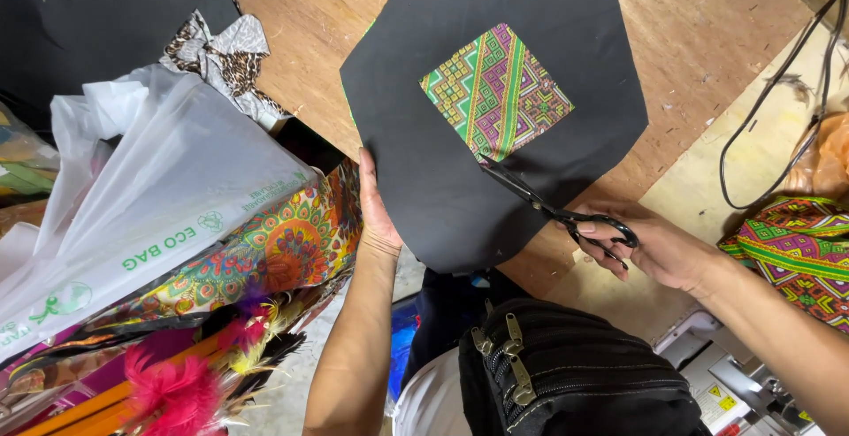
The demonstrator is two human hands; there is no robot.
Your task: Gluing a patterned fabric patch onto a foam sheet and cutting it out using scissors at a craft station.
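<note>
A large black fabric piece point(495, 11) lies on a wooden table point(301, 11), with a square window that shows green and purple patterned cloth point(495, 91). My left hand point(376, 210) presses flat on the black piece's near left edge. My right hand point(650, 246) grips black scissors point(548, 206) by the handles. Their blades point up and left, with the tips at the lower corner of the patterned square.
A white plastic bag point(150, 188) and bright printed fabrics point(283, 246) are piled at the left, with pink feathers point(172, 396) below. Leopard-print cloth point(221, 51) lies at the top left. A black cable point(769, 109) and more patterned cloth point(796, 255) are at the right. A black zipped bag point(566, 374) is near me.
</note>
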